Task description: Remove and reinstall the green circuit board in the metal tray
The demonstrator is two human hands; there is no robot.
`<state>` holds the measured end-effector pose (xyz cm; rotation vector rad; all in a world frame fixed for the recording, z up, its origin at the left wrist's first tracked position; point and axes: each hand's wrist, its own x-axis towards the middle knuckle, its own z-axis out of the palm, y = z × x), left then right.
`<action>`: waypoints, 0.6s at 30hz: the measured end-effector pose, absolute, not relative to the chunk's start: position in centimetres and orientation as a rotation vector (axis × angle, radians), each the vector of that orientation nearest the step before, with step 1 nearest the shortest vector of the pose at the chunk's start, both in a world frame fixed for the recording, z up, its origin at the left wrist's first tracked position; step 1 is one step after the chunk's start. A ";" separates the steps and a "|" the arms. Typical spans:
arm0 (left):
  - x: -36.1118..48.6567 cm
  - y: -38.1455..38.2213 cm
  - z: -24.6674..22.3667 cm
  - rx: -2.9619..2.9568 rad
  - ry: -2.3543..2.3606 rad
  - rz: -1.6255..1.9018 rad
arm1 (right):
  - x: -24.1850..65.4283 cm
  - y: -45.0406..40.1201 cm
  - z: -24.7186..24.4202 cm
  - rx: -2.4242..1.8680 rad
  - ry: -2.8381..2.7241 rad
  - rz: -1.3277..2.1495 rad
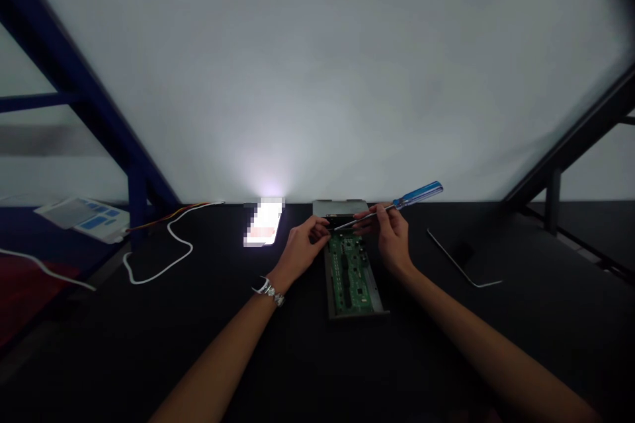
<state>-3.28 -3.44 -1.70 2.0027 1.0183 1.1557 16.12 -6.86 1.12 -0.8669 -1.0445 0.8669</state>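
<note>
Head camera: on the black table [297,370], a lit phone [268,221] and a white cable [192,248] lie left of the green circuit board [354,271], a bent metal rod [459,266] lies to its right, and both hands partly hide its far end. The board's long axis runs away from the person, while the screwdriver [404,200], blue and clear-handled with a slim metal shaft, slants over that end, tip down and leftward. The right hand [394,234] has its fingers closed around the shaft near the handle; the left hand [301,241] bunches its fingertips beside the tip, their hold impossible to tell.
</note>
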 end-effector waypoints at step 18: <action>-3.0 -4.0 -1.2 2.153 1.072 1.163 | 15.8 -6.6 2.9 -1.039 -1.379 0.630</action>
